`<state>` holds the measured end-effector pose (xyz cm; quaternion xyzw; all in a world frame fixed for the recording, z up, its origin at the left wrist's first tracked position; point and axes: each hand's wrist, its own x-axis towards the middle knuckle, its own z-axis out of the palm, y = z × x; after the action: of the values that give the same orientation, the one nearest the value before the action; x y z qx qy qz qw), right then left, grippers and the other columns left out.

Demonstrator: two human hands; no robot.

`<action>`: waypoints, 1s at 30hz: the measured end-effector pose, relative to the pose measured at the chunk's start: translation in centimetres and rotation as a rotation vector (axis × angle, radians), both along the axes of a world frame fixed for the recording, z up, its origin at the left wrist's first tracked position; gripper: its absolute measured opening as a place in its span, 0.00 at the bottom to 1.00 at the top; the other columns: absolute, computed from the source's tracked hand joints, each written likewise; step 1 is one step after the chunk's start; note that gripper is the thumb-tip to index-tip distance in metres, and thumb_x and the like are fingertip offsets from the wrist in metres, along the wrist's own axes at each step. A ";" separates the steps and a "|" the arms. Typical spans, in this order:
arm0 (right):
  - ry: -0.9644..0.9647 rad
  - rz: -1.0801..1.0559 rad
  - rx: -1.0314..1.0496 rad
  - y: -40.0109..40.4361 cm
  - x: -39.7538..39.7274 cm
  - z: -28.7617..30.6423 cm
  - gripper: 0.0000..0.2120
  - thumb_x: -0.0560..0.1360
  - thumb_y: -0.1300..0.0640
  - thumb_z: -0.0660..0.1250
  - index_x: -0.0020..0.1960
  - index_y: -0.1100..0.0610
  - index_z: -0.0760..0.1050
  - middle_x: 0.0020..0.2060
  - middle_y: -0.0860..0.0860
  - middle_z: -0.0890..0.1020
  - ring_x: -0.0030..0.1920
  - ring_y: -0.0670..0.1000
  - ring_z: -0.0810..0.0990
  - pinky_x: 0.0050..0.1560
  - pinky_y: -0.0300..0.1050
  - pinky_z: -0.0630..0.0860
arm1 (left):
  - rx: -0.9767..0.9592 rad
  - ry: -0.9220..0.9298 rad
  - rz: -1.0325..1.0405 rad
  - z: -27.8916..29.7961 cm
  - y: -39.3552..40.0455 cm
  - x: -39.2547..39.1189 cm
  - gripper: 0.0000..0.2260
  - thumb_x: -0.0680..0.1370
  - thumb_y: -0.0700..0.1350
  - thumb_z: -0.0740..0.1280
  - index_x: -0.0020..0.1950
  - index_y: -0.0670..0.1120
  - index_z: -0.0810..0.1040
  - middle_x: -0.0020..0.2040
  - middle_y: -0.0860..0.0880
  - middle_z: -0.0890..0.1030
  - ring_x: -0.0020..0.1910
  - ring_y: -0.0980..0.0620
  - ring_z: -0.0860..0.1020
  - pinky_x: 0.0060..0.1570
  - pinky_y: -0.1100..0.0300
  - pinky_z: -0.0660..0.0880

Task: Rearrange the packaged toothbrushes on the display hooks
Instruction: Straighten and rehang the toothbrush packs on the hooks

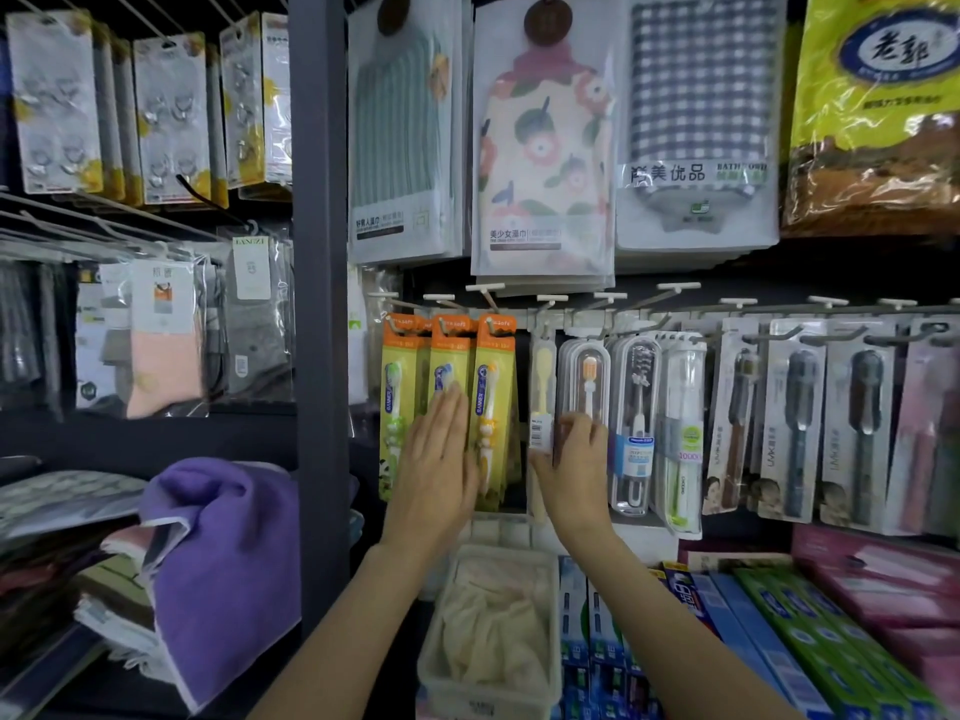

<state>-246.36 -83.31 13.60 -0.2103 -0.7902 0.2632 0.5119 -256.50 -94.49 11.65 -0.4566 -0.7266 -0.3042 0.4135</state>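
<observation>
Shop shelving fills the view, with a dark upright post (319, 304) dividing the racks and a row of white display hooks (613, 298) carrying packaged toothbrushes across the middle. On the leftmost hooks, three orange-and-yellow toothbrush packs (493, 407) are hung side by side; the left hand (441, 454) is laid flat against the middle one, its fingers straight and together, so its grip is wide and nothing is held. Just to the right, a clear toothbrush case (584, 376) with an orange-headed brush inside is hung from its hook, and its lower part is held by the right hand (574, 459), fingers curled round it. More clear cases and carded dark brushes (795, 423) are hung further right. Below the hands, a translucent plastic bin (441, 672) is seen with pale crumpled cloth inside, and boxed toothpaste (769, 631) is stacked beside it. A folded purple towel (223, 553) is piled on the left shelf.
</observation>
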 end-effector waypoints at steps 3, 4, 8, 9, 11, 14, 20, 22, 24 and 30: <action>0.096 -0.055 0.254 -1.1 0.3 1.8 0.21 0.73 0.67 0.66 0.65 0.62 0.66 0.62 0.56 0.67 0.60 0.50 0.67 0.57 0.32 0.64 | 0.014 -0.055 0.024 1.4 0.3 -0.6 0.26 0.77 0.50 0.43 0.74 0.44 0.46 0.76 0.48 0.49 0.75 0.51 0.46 0.74 0.51 0.49; 0.118 -0.079 0.348 -1.4 0.0 2.3 0.22 0.71 0.67 0.68 0.64 0.61 0.68 0.63 0.57 0.68 0.62 0.52 0.67 0.61 0.39 0.67 | 0.018 -0.052 0.017 1.8 0.4 -0.6 0.26 0.77 0.51 0.43 0.73 0.45 0.45 0.76 0.49 0.48 0.75 0.50 0.46 0.74 0.51 0.48; 0.020 -0.252 0.687 -2.2 -1.5 4.1 0.30 0.58 0.69 0.76 0.59 0.62 0.74 0.61 0.60 0.75 0.64 0.58 0.70 0.62 0.54 0.70 | 0.026 -0.038 -0.052 2.8 1.1 -0.2 0.25 0.77 0.54 0.42 0.73 0.48 0.46 0.74 0.54 0.46 0.75 0.49 0.43 0.73 0.54 0.45; -0.018 -0.289 0.740 -2.3 -1.9 4.3 0.28 0.58 0.67 0.76 0.57 0.62 0.76 0.60 0.59 0.77 0.64 0.59 0.72 0.62 0.56 0.70 | 0.028 -0.039 -0.059 2.8 1.4 -0.2 0.26 0.77 0.55 0.43 0.74 0.48 0.48 0.74 0.54 0.47 0.75 0.49 0.44 0.73 0.54 0.45; -0.084 -0.341 0.797 -2.3 -2.5 4.6 0.25 0.58 0.63 0.78 0.54 0.61 0.79 0.59 0.58 0.78 0.63 0.59 0.75 0.62 0.59 0.70 | 0.028 -0.027 -0.038 2.9 1.8 -0.4 0.26 0.78 0.53 0.46 0.75 0.45 0.55 0.75 0.51 0.52 0.75 0.48 0.49 0.73 0.53 0.50; -0.127 -0.366 0.804 -2.0 -2.8 4.8 0.26 0.56 0.61 0.79 0.53 0.61 0.80 0.58 0.57 0.80 0.61 0.59 0.77 0.60 0.60 0.71 | 0.031 0.001 -0.014 2.9 2.3 -0.5 0.24 0.78 0.49 0.50 0.72 0.40 0.63 0.73 0.44 0.63 0.73 0.47 0.56 0.71 0.49 0.56; -0.116 -0.347 0.790 -1.8 -2.7 4.9 0.26 0.55 0.65 0.79 0.53 0.62 0.79 0.56 0.58 0.80 0.59 0.59 0.78 0.60 0.61 0.70 | 0.038 0.013 0.003 3.4 2.0 -0.2 0.23 0.77 0.47 0.51 0.69 0.37 0.68 0.70 0.41 0.68 0.70 0.43 0.64 0.68 0.45 0.59; -0.121 -0.317 0.783 -1.8 -2.7 5.0 0.29 0.53 0.65 0.80 0.53 0.63 0.78 0.56 0.60 0.80 0.60 0.61 0.77 0.61 0.62 0.69 | 0.043 0.007 0.008 3.4 1.8 -0.2 0.24 0.77 0.47 0.50 0.69 0.37 0.67 0.70 0.41 0.68 0.71 0.44 0.63 0.69 0.47 0.59; -0.139 -0.322 0.785 -1.7 -2.6 4.9 0.32 0.51 0.66 0.81 0.54 0.63 0.78 0.56 0.60 0.80 0.60 0.61 0.77 0.61 0.62 0.69 | 0.046 -0.010 0.006 3.4 1.6 -0.3 0.25 0.77 0.47 0.48 0.70 0.37 0.65 0.72 0.42 0.65 0.72 0.47 0.60 0.70 0.50 0.56; -0.128 -0.352 0.802 -1.8 -2.9 4.9 0.32 0.49 0.65 0.81 0.53 0.62 0.79 0.55 0.58 0.80 0.59 0.59 0.78 0.60 0.61 0.71 | 0.050 -0.005 -0.009 3.4 0.7 -0.1 0.24 0.76 0.46 0.50 0.68 0.35 0.67 0.70 0.39 0.68 0.70 0.43 0.65 0.68 0.44 0.62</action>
<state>-249.22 -85.10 18.51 -0.1424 -0.8122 -0.1690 0.5399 -256.63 -93.77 15.09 -0.4488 -0.7178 -0.3253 0.4214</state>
